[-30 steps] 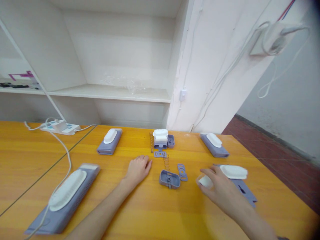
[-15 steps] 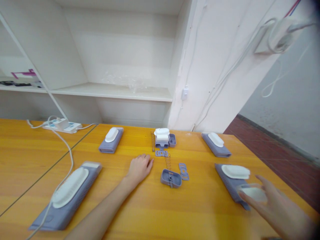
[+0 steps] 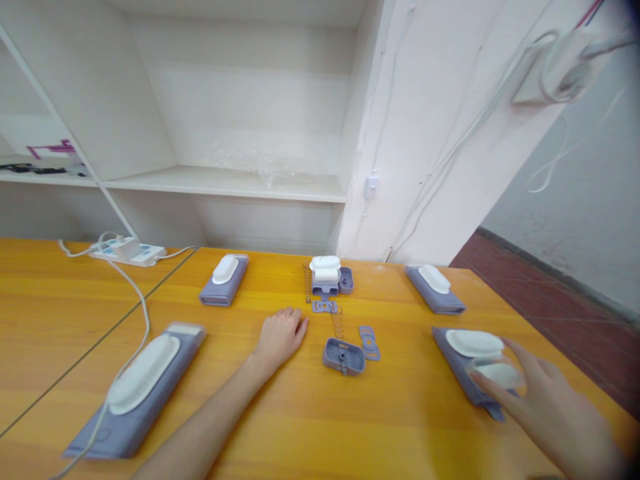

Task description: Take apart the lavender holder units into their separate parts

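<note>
My left hand (image 3: 279, 337) rests flat on the orange table (image 3: 350, 427), fingers loosely together, holding nothing. It lies just left of a small grey-purple tray part (image 3: 343, 356), a metal spring (image 3: 338, 321) and a flat purple piece (image 3: 369, 342). My right hand (image 3: 545, 407) is at the lower right and holds a small white oval cap (image 3: 497, 375) over the near end of a purple flat base (image 3: 463, 373). That base carries another white oval cap (image 3: 474, 343).
Three more purple bases with white caps lie around: near left (image 3: 135, 390), far left (image 3: 223, 279), far right (image 3: 434, 289). A small stack of white and purple parts (image 3: 326, 276) stands at the back centre. A power strip (image 3: 127, 251) and its cable run along the left. White shelves stand behind.
My right hand carried the white cap from the table's middle to the right, over the near end of the purple base. The left hand stayed put.
</note>
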{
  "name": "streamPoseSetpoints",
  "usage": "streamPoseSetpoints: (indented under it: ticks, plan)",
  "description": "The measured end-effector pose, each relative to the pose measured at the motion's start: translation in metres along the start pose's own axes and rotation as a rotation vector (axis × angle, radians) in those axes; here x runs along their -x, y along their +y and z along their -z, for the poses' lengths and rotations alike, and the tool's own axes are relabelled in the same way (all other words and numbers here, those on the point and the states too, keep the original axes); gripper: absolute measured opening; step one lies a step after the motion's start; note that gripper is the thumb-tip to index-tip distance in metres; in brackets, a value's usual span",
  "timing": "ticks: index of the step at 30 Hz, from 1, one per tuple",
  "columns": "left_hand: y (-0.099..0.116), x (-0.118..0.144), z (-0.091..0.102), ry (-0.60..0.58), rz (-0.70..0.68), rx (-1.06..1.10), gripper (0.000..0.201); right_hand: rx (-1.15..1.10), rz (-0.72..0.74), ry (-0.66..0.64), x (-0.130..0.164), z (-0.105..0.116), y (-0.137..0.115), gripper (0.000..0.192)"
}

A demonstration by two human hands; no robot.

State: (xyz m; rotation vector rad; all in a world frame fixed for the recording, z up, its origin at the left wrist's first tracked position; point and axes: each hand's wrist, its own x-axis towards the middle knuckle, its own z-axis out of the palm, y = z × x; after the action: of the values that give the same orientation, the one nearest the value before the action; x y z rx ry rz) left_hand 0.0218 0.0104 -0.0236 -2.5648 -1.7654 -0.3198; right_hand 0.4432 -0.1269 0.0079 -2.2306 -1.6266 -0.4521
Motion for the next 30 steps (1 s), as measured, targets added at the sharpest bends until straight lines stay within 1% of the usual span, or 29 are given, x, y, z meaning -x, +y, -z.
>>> streamPoseSetpoints:
  ticks: [2, 3, 5, 6, 8, 10, 12, 14, 16, 19, 22, 27, 30]
  plan:
    - [0.000, 0.000, 0.000, -0.001, 0.003, 0.001, 0.032, 0.078, 0.012, -0.007, -0.001, 0.007, -0.009, 0.071]
    - [0.000, 0.000, 0.000, -0.002, 0.004, 0.001, 0.032, 0.085, 0.041, 0.020, 0.000, 0.010, -0.017, 0.067]
    - [0.000, 0.000, 0.000, -0.001, 0.005, 0.003, 0.033, 0.051, 0.115, 0.113, 0.005, 0.017, -0.039, 0.058]
    - [0.000, 0.000, -0.001, 0.000, 0.006, 0.003, 0.033, 0.006, 0.191, 0.109, 0.009, 0.018, -0.053, 0.052]
    - [0.000, 0.000, -0.001, 0.002, 0.007, 0.005, 0.033, -0.064, 0.344, 0.054, 0.021, 0.016, -0.081, 0.042]
    - [0.000, 0.000, -0.001, 0.002, 0.008, 0.005, 0.033, -0.095, 0.503, -0.045, 0.034, 0.009, -0.108, 0.037]
    - [0.000, 0.001, 0.000, 0.001, 0.008, 0.005, 0.034, -0.106, 0.601, -0.118, 0.046, 0.000, -0.129, 0.040]
    - [0.000, 0.001, 0.000, -0.001, 0.009, 0.006, 0.034, -0.104, 0.672, -0.182, 0.055, -0.008, -0.145, 0.052]
    - [-0.001, 0.001, 0.000, -0.004, 0.013, 0.006, 0.034, -0.087, 0.710, -0.201, 0.061, -0.015, -0.157, 0.063]
    - [-0.001, 0.000, 0.000, -0.011, 0.018, 0.008, 0.034, -0.059, 0.725, -0.177, 0.067, -0.020, -0.164, 0.067]
    - [0.000, 0.000, 0.000, -0.012, 0.020, 0.009, 0.034, -0.056, 0.702, -0.130, 0.071, -0.021, -0.163, 0.064]
    - [0.000, 0.000, 0.001, -0.008, 0.019, 0.003, 0.033, -0.061, 0.692, -0.038, 0.073, -0.017, -0.152, 0.050]
    - [0.001, 0.000, 0.001, -0.011, 0.021, -0.001, 0.034, -0.053, 0.682, -0.007, 0.075, -0.015, -0.146, 0.042]
